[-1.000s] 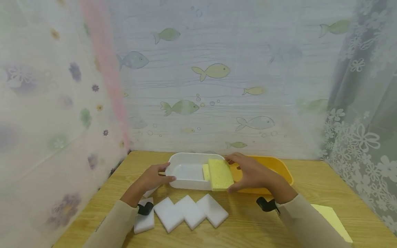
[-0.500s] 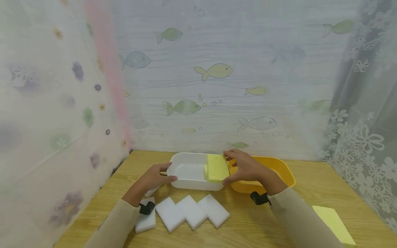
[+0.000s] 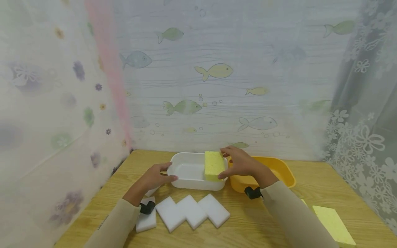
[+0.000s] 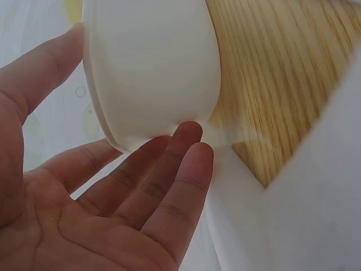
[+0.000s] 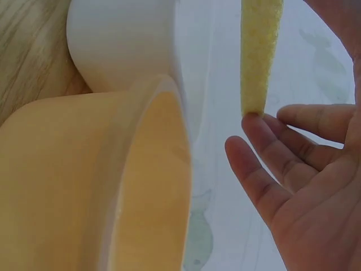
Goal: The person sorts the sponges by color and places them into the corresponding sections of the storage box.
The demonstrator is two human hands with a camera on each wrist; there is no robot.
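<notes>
My right hand (image 3: 242, 164) holds a yellow sponge (image 3: 214, 165) between thumb and fingers, above the right end of a white plastic basin (image 3: 195, 185). In the right wrist view the sponge (image 5: 259, 62) shows edge-on, with fingertips at its near end. At the basin's left end, my left hand (image 3: 155, 176) grips it with thumb and fingers apart. In the left wrist view, the thumb touches the rim of the basin (image 4: 152, 68) and fingertips press its outer wall. The sponge hides that part of the basin's inside.
An orange basin (image 3: 240, 186) stands directly right of the white one. White sponge blocks (image 3: 191, 212) lie in a row in front, and another white block (image 3: 146, 222) sits by my left wrist. A yellow sponge (image 3: 333, 224) lies beside my right forearm. Printed curtains (image 3: 186, 86) hang behind the table.
My right hand has carried the yellow sponge left, from the basin's front right edge to over its inside. It now covers a yellow piece seen inside earlier. My left hand stays put.
</notes>
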